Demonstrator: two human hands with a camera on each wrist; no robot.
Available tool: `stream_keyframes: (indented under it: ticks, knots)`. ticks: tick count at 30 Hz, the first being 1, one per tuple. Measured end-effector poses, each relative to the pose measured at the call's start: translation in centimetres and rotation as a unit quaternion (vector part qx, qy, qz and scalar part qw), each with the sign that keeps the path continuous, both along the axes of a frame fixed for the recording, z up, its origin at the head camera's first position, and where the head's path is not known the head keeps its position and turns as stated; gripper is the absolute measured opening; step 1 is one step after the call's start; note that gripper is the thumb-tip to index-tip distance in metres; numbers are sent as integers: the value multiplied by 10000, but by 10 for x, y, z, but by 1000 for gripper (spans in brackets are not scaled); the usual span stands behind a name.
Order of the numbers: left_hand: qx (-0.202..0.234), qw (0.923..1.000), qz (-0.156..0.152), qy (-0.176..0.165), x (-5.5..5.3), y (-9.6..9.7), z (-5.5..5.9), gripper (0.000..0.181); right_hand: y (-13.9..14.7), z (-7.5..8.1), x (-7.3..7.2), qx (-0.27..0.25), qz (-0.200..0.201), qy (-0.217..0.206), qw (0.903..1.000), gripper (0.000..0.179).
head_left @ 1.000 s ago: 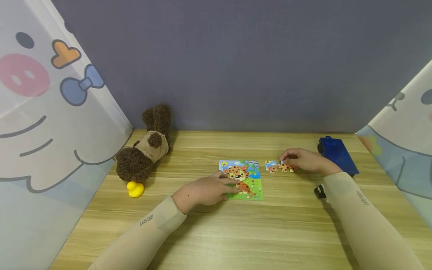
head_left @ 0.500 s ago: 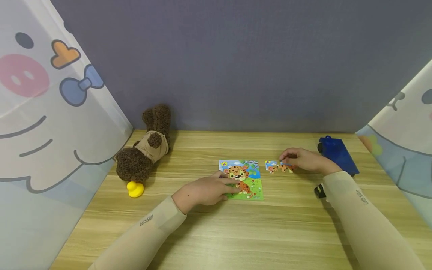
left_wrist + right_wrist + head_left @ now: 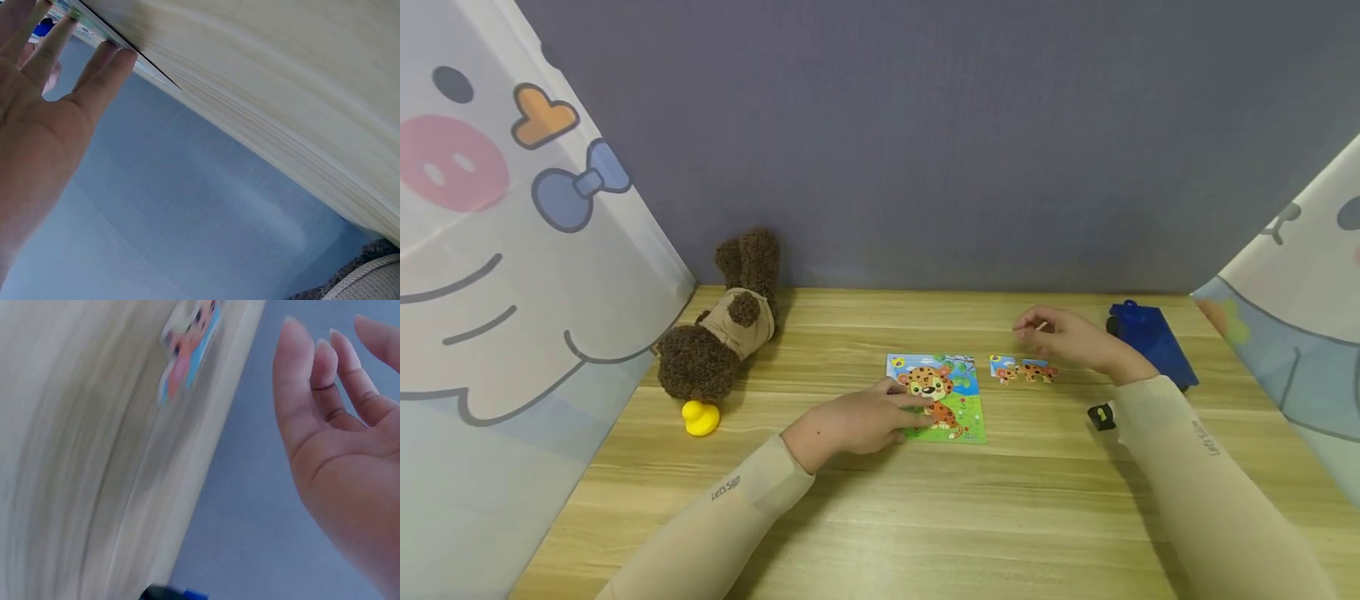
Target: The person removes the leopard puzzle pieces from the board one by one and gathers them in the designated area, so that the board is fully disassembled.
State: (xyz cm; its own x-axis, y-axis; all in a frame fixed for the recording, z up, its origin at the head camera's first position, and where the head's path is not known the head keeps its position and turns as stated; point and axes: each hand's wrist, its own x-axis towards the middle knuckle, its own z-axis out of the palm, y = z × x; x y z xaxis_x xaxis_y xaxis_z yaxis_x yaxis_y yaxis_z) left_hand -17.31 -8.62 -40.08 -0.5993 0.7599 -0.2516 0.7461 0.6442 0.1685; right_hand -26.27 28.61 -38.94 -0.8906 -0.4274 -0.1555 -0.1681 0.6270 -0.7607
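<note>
Left hand (image 3: 857, 421), fingers flat, presses the leopard puzzle board (image 3: 951, 398) at frame centre; right hand (image 3: 1067, 340), relaxed and empty, hovers above the loose puzzle pieces (image 3: 1022, 369) just right of the board.

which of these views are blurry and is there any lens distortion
Head view: sharp, evenly lit, soft shadows under the arms; the wide lens bows the table edge. Right wrist view: the table and puzzle pieces are smeared by motion blur, while the right hand stays fairly crisp. Left wrist view: the table surface is soft and streaky, the left hand close and slightly soft.
</note>
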Motion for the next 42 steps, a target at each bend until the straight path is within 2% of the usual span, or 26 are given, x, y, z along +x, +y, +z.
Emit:
stream_keyframes:
  ticks: [7, 12, 16, 20, 28, 34, 42]
  knots:
    - [94, 9999, -40, -92, -1, 2, 1, 55, -36, -3, 1, -596, 614, -372, 9956, 39]
    - [6, 9999, -158, 48, -1, 6, 4, 57, -58, -5, -1, -477, 840, -468, 9942, 45]
    - [-195, 9996, -123, 154, 1, 13, 7, 55, -72, -10, 0, -338, 984, -501, 9933, 52]
    - [-346, 9991, 11, 244, 4, 19, 8, 55, -83, -14, 3, -47, 906, -412, 9950, 54]
    - [-492, 9972, 487, 270, 9, 30, 8, 64, -91, -15, 7, 299, 927, -135, 9952, 55]
    - [-791, 9940, 438, 619, 10, 38, 8, 65, -93, -18, 7, 622, 1060, 189, 9922, 55]
    - [-949, 9920, 492, 668, 13, 43, 7, 65, -94, -19, 6, 794, 1089, 237, 9906, 53]
